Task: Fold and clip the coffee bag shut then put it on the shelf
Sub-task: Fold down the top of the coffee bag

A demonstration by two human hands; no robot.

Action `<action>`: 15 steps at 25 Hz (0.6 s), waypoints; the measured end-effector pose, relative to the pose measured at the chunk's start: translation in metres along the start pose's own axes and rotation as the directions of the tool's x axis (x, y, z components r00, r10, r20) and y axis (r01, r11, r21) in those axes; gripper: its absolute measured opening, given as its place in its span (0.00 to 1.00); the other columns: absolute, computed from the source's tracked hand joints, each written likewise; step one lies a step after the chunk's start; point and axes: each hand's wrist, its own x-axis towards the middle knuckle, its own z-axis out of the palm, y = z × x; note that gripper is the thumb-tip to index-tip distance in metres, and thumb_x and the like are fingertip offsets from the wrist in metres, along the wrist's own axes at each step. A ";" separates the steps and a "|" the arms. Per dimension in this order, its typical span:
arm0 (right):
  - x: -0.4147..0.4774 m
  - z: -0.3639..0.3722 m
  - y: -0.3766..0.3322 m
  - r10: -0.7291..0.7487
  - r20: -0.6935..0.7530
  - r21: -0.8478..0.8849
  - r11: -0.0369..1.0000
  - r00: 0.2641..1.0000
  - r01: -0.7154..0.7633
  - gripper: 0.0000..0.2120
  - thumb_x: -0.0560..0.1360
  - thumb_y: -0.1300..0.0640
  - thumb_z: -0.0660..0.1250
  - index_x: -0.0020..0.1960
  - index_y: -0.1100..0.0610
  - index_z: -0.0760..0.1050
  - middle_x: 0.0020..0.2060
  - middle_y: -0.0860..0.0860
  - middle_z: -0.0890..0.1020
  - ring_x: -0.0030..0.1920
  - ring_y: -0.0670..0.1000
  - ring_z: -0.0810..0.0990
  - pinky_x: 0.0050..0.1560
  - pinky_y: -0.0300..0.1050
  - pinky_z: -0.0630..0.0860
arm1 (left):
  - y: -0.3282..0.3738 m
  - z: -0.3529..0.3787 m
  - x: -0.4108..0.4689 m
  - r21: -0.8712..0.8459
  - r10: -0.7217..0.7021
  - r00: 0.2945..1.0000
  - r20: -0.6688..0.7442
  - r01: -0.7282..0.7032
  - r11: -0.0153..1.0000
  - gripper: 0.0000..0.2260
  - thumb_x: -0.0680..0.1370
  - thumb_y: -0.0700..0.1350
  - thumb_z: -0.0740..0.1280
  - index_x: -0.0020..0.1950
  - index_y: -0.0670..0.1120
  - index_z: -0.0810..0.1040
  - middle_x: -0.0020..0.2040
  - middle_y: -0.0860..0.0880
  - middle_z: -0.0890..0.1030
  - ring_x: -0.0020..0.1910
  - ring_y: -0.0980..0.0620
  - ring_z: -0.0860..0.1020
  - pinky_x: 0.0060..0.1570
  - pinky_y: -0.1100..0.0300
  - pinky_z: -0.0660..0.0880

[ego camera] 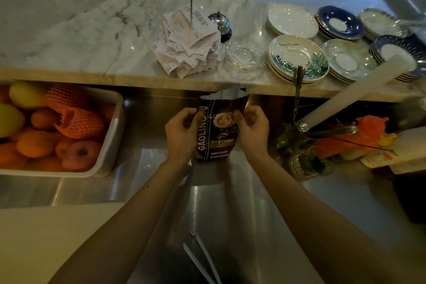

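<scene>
A dark coffee bag (219,131) stands upright on the steel counter (230,203), its torn silver top open and unfolded. My left hand (182,132) grips the bag's left edge and my right hand (252,130) pinches its right edge near the top. A long white bag clip (202,258) lies open on the counter close to me, apart from both hands. The marble shelf (92,37) runs across just behind the bag.
A metal tray of oranges, apples and netted fruit (113,136) sits at left. On the marble shelf are a spike of receipts (186,39), a call bell (220,22), a glass dish (245,55) and stacks of saucers (297,57). Herbs in a glass (309,163) and an orange bag (368,131) stand at right.
</scene>
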 end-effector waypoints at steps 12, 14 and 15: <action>-0.125 -0.087 -0.031 -0.064 -0.004 0.044 0.997 0.998 0.064 0.08 0.76 0.60 0.67 0.55 0.53 0.74 0.44 0.54 0.85 0.45 0.47 0.84 0.44 0.40 0.81 | 0.057 -0.013 -0.128 -0.058 0.029 0.996 0.082 -0.024 0.998 0.04 0.79 0.41 0.66 0.50 0.42 0.80 0.43 0.50 0.83 0.43 0.59 0.81 0.40 0.68 0.77; -0.145 -0.103 -0.027 -0.075 0.018 0.026 0.997 0.997 0.075 0.07 0.77 0.60 0.67 0.55 0.57 0.77 0.45 0.53 0.84 0.45 0.48 0.84 0.44 0.41 0.81 | 0.061 -0.008 -0.153 -0.065 0.002 0.997 0.082 0.003 0.998 0.04 0.78 0.42 0.68 0.47 0.42 0.80 0.41 0.50 0.83 0.41 0.59 0.81 0.38 0.69 0.76; -0.154 -0.111 -0.024 -0.071 0.022 0.018 0.997 0.997 0.071 0.06 0.77 0.60 0.67 0.53 0.57 0.78 0.44 0.52 0.84 0.44 0.47 0.84 0.43 0.41 0.81 | 0.061 -0.005 -0.166 -0.067 -0.020 0.997 0.076 0.025 0.997 0.04 0.78 0.42 0.68 0.46 0.43 0.80 0.41 0.50 0.83 0.41 0.58 0.81 0.39 0.69 0.76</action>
